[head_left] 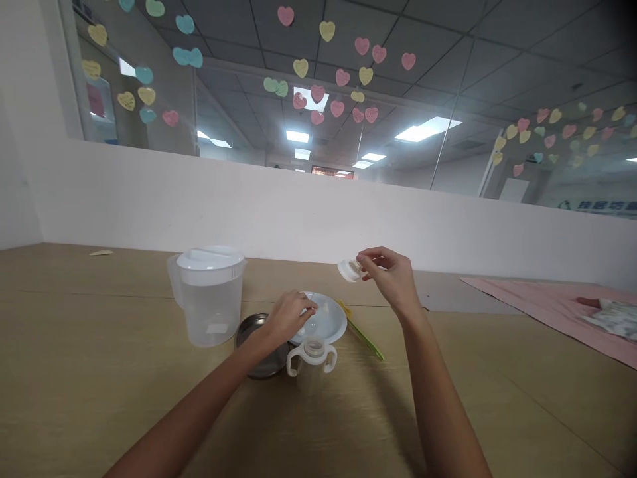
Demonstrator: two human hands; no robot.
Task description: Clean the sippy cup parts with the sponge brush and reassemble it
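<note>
Holding a white cap (350, 270) in a thumb-and-finger pinch of the right hand (395, 282), fingers bent; wide rim tilted, pointing left, away from that hand, probably gripped at the far edge to leave the rim untouched. Above the white bowl (338, 324), left hand (288, 313) half curled, fingertips close together; cannot tell if holding anything. Nearer than both hands and between them, upright on the bench (124, 372): two-handled bottle (313, 359), mouth up, long axis vertical, handles sideways, likely stood there for easy reach.
</note>
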